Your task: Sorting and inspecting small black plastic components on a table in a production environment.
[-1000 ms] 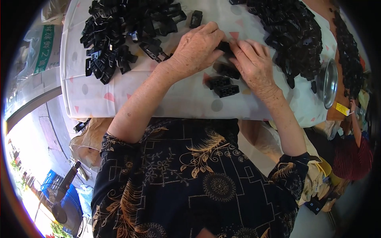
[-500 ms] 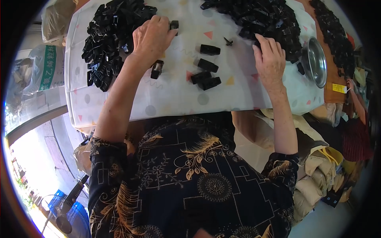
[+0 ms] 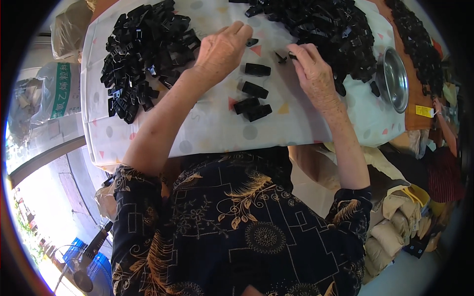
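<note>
Fingers of your left hand (image 3: 222, 50) look bunched around a small black plastic part (image 3: 252, 42) poking past the tips, and your right hand (image 3: 316, 76) has a tiny black plastic piece (image 3: 292, 55) pinched between thumb and forefinger. A moment ago you were out by the jumbled black plastic heap (image 3: 140, 44) on the left and the dense black plastic pile (image 3: 340, 37) on the right; now both hands have swung inward, so those two bits are near each other. Heads up: a loose, spiky black piece (image 3: 281, 58) lies on the white patterned tablecloth (image 3: 227, 135) right between them. Four chunky black plastic blocks (image 3: 255, 90) sit closer to you, with a round steel bowl (image 3: 395, 84) off right.
</note>
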Action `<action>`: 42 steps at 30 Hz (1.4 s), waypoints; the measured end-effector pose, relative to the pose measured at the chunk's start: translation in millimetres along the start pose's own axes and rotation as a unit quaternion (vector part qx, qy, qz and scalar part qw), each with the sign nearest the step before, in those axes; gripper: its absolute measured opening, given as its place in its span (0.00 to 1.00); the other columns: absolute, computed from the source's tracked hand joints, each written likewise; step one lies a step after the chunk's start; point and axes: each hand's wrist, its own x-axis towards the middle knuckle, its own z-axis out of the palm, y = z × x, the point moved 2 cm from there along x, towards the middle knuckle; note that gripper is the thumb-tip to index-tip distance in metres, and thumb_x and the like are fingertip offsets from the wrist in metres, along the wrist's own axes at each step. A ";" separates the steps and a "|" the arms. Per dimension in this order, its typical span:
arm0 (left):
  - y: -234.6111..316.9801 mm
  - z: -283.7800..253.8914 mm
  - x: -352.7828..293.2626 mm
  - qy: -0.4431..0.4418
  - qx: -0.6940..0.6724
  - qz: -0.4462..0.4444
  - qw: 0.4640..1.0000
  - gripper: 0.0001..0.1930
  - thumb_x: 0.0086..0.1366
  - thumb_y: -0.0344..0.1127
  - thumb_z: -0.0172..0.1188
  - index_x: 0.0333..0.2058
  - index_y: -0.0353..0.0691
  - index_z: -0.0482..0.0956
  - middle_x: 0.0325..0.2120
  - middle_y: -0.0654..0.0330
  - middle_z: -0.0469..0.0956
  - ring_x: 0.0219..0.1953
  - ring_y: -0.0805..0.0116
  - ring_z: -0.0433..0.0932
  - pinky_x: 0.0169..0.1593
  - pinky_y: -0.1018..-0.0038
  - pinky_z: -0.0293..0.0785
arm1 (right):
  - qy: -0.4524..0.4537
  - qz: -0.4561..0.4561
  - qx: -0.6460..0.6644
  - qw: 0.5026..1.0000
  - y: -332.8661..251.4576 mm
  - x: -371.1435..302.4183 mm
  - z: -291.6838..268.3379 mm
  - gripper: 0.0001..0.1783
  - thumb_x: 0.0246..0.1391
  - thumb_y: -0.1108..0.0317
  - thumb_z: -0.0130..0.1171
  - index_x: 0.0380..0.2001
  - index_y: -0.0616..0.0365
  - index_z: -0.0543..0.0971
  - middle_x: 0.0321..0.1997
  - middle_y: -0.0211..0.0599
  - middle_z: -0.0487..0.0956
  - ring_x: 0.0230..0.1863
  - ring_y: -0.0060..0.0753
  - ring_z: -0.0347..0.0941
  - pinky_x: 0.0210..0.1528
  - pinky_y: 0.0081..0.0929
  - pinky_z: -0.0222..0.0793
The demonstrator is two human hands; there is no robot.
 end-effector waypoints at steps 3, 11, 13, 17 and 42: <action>6.4 6.5 0.9 0.031 0.005 0.046 0.998 0.12 0.57 0.27 0.62 0.40 0.43 0.73 0.38 0.62 0.75 0.42 0.58 0.80 0.39 0.63 0.79 | 0.006 -0.020 0.055 0.998 -3.8 -5.3 7.3 0.17 0.54 0.80 0.62 0.47 0.56 0.78 0.47 0.39 0.75 0.43 0.44 0.77 0.43 0.32 0.77; 5.8 -3.1 -11.7 0.015 -0.094 0.002 0.995 0.16 0.59 0.36 0.65 0.46 0.46 0.77 0.42 0.62 0.74 0.44 0.58 0.79 0.43 0.64 0.79 | 0.068 0.085 0.126 0.986 -7.3 0.2 5.9 0.11 0.54 0.81 0.64 0.40 0.60 0.79 0.46 0.35 0.74 0.41 0.30 0.76 0.43 0.24 0.76; 0.0 1.8 -10.1 -0.003 -0.110 -0.055 0.992 0.17 0.59 0.39 0.66 0.48 0.47 0.77 0.43 0.62 0.74 0.45 0.57 0.79 0.44 0.62 0.78 | 0.075 0.050 0.135 0.987 -11.6 11.9 6.5 0.11 0.54 0.81 0.64 0.41 0.60 0.80 0.44 0.34 0.76 0.40 0.28 0.77 0.43 0.23 0.76; -5.7 13.0 -7.7 -0.019 -0.123 -0.048 0.991 0.18 0.60 0.39 0.64 0.49 0.47 0.77 0.42 0.60 0.75 0.41 0.55 0.80 0.45 0.61 0.77 | 0.063 -0.012 0.158 0.985 -17.3 30.3 16.5 0.12 0.53 0.81 0.65 0.41 0.59 0.81 0.44 0.35 0.80 0.41 0.30 0.78 0.44 0.24 0.77; -5.7 18.0 -8.2 -0.035 -0.105 -0.033 0.993 0.18 0.59 0.40 0.64 0.49 0.49 0.78 0.45 0.60 0.74 0.46 0.54 0.80 0.51 0.58 0.76 | 0.013 -0.203 -0.031 0.979 -6.6 32.6 30.7 0.15 0.50 0.78 0.64 0.43 0.59 0.82 0.47 0.34 0.80 0.49 0.41 0.76 0.51 0.35 0.73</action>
